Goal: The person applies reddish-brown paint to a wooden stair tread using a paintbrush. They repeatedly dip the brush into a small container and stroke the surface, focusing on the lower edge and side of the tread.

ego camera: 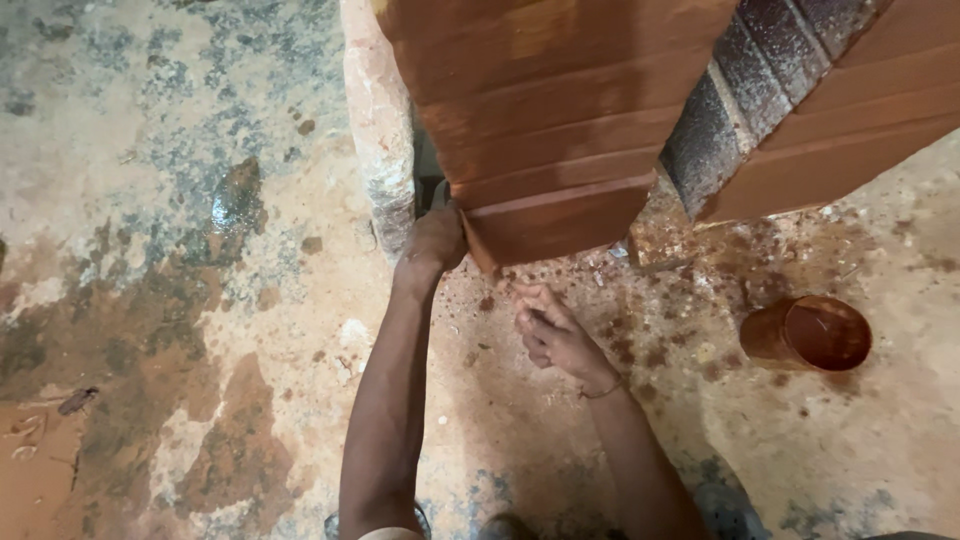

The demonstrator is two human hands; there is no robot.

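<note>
A: Two hands meet the painted red pillar (545, 130) at its foot. Grip?

B: Left hand (435, 240) presses its near-left corner, fingers hidden, grip unclear. Right hand (548, 332), loosely curled and empty, hovers just below.

A: Right?

B: A red-stained cup (808, 334) lies there.

Building site: red-painted brick pillar (560, 130), stained concrete floor (180, 250), paint cup (810, 335).
</note>
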